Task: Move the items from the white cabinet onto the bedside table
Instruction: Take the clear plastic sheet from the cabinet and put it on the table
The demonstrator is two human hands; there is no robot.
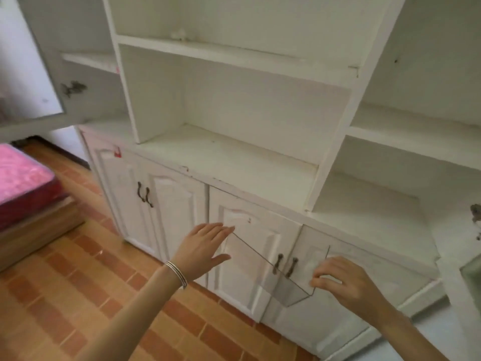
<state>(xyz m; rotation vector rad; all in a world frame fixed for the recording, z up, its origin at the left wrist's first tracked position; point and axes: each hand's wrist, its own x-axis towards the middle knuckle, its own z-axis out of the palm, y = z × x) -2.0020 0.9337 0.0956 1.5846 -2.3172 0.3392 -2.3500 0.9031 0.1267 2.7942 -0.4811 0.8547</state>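
The clear plastic piece hangs in front of the white cabinet's lower doors. The right hand pinches its right edge, while the left hand lies flat with straight fingers, only touching the upper left corner. If that single pinch slips, the slick piece could drop onto the tiled floor and crack. The bedside table is out of sight, and the pink mattress off to the left may crowd the carry.

The single head camera stands close before the cabinet, tilted down and facing its open shelves and lower doors; floor shows left of the cabinet.
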